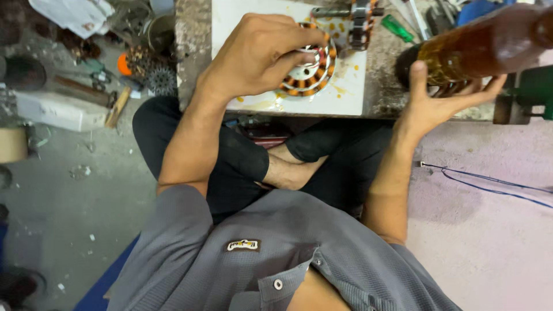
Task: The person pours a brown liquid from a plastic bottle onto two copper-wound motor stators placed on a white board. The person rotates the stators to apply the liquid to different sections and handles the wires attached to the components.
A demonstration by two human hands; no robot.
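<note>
On the counter (380,86), my left hand (259,55) grips the copper-wound stator (314,72), already varnish-wet. Right hand (440,101) holds the amber bottle (484,49); coating's not finished, I'd guess.

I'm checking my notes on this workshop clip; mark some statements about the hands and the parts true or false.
1. The left hand rests on a round stator with copper windings. True.
2. The stator lies on bare floor. False: it lies on a white tile.
3. The right hand holds an amber bottle. True.
4. The bottle stands upright. False: it is tipped on its side.
5. A hammer lies on the floor to the left. True.
</note>
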